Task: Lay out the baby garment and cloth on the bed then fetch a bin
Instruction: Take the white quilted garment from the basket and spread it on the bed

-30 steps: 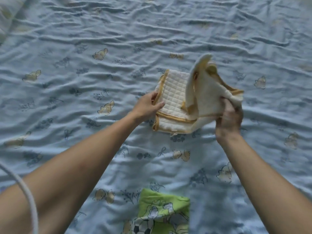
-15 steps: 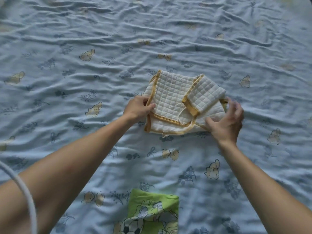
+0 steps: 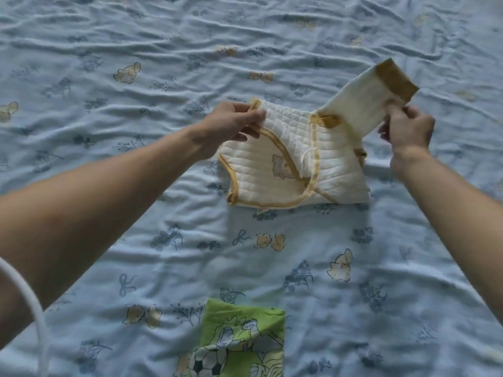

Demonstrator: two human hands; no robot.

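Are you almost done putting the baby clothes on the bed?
Partly. The green cloth already lies on the bed. The baby garment is only half spread: the left hand pinches its collar edge and the right hand holds one sleeve up off the sheet. No bin shows, so fetching it is left.

The baby garment is cream and quilted, with yellow-brown trim along its edges and a small picture on the front. It lies half open on the bed, and one sleeve sticks up to the right. The cloth is green with a soccer ball and cartoon drawings. It lies flat on the bed, nearer the person, well apart from the garment.
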